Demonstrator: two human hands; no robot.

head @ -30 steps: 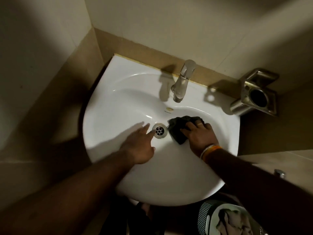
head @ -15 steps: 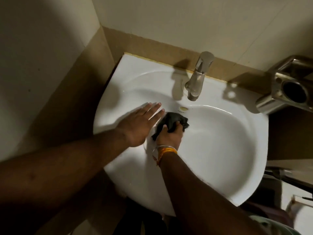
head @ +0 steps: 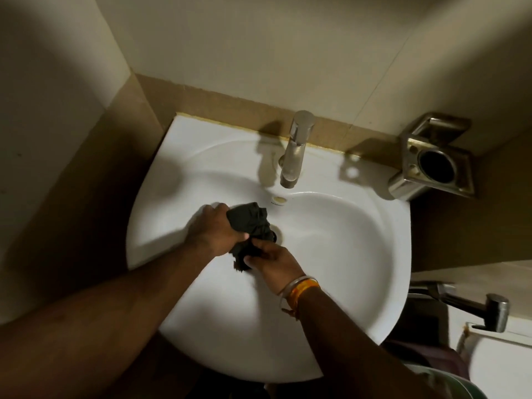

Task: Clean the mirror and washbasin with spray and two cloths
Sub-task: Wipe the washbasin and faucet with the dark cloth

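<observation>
Here both the left hand (head: 214,234) and right hand (head: 276,264) grip one dark cloth (head: 252,226) over the washbasin (head: 331,254) drain.

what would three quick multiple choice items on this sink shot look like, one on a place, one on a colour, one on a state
1. Where is the cloth?
A. on the tap
B. inside the washbasin, over the drain
C. in the wall holder

2. What colour is the cloth?
A. white
B. dark, near black
C. yellow

3. How is the cloth held?
A. left hand and right hand both grip it
B. it lies loose, untouched
C. only the right hand grips it

Answers:
1 B: it sits bunched low in the bowl, partly covering the drain opening.
2 B: it reads near black against the white bowl.
3 A: fingers of both hands curl round the cloth.
</observation>
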